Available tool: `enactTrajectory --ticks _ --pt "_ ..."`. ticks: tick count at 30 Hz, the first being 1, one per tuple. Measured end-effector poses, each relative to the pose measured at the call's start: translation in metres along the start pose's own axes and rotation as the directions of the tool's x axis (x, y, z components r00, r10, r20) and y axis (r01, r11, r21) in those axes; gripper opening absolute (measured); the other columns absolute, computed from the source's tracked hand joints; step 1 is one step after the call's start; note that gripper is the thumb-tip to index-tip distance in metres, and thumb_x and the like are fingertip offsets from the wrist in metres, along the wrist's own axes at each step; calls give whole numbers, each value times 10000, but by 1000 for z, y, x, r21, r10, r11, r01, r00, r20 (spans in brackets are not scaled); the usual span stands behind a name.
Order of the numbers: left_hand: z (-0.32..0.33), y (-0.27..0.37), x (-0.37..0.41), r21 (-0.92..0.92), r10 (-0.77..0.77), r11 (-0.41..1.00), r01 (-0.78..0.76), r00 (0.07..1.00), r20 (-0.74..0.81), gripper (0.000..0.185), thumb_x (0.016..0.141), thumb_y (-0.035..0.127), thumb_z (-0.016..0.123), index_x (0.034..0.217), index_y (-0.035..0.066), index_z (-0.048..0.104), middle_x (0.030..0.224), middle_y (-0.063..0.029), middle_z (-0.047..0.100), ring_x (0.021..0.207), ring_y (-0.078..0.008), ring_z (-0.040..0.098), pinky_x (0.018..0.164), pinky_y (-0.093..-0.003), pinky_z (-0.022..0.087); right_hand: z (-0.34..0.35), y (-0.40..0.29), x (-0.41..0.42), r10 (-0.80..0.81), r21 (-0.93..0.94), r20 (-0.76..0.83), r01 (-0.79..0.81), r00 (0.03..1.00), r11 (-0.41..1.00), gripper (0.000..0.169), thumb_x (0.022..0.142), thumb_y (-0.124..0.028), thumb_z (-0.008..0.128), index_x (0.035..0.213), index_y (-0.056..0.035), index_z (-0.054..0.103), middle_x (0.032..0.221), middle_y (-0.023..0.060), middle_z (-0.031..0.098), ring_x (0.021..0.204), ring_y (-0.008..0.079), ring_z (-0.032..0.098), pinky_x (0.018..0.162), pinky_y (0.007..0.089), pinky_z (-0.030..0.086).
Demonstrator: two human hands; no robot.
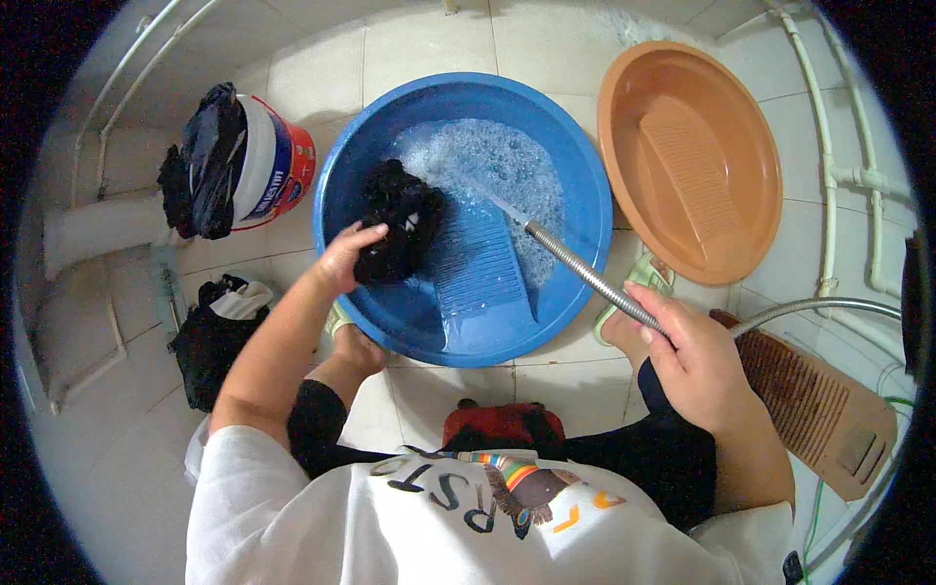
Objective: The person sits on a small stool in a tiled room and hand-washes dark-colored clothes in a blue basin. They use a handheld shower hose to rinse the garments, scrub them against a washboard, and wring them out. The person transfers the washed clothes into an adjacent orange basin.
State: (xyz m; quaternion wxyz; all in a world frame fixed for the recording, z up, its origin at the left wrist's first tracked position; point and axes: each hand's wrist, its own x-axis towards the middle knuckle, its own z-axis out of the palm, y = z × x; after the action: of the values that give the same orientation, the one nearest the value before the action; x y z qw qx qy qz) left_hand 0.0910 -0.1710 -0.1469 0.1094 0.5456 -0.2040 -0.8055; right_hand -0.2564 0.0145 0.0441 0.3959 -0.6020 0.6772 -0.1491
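A large blue plastic basin point(468, 351) with a ribbed washboard point(479, 256) moulded inside stands on the floor between my feet. White suds point(504, 161) float on the water in its far part. My left hand point(347, 256) grips a bunched black cloth point(402, 212) at the basin's left side, thumb on top. In my right hand point(684, 351) is a flexible metal hose point(585, 270), its end over the basin. Water point(497, 203) runs from the hose's tip toward the suds and the top of the washboard.
An orange basin point(621, 146) with a moulded washboard leans at the far right. A white-and-red bucket point(278, 168) bearing black plastic stands left. Dark laundry point(212, 351) is heaped by my left leg. A brown washboard point(819, 409) lies at right, and pipes point(819, 161) run along the wall.
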Motion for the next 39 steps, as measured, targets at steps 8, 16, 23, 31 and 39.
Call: enactTrajectory --ticks 8,16,23,31,39 --pt "40 95 -133 34 529 843 -537 838 132 433 756 173 561 1137 -11 470 1028 -132 592 911 -241 594 834 -350 470 -1 -6 -7 -29 -19 -37 28 999 999 386 809 -64 497 1193 -80 475 934 186 582 847 345 568 729 401 456" --pt "25 71 -96 639 472 708 -301 874 -111 263 783 136 588 1025 40 548 866 -25 597 786 -109 539 725 -248 424 1 -2 -6 -18 -36 -74 16 997 999 378 813 -82 503 1190 -82 481 919 169 586 837 333 571 718 401 451" --pt "-19 -7 29 950 327 280 137 917 -229 582 760 247 660 1227 -17 437 1112 -206 559 1007 -273 540 899 -336 398 1 -3 1 87 -41 -22 -88 996 995 366 811 -81 506 1175 -58 490 880 172 591 810 326 580 715 392 453" --pt "-19 -64 139 974 624 86 212 750 -218 603 872 442 424 1392 276 167 1458 -122 61 1300 -375 163 967 -566 267 7 8 16 87 -6 44 -87 995 996 379 779 -31 500 1158 -23 487 944 192 569 839 340 572 743 392 451" --pt "-28 -113 131 896 457 -280 343 869 -190 519 859 317 458 1305 69 360 1327 -151 347 1189 -347 383 934 -438 360 9 12 26 157 -57 67 -154 985 986 378 785 -42 491 1163 -37 483 958 187 565 854 344 561 754 390 448"
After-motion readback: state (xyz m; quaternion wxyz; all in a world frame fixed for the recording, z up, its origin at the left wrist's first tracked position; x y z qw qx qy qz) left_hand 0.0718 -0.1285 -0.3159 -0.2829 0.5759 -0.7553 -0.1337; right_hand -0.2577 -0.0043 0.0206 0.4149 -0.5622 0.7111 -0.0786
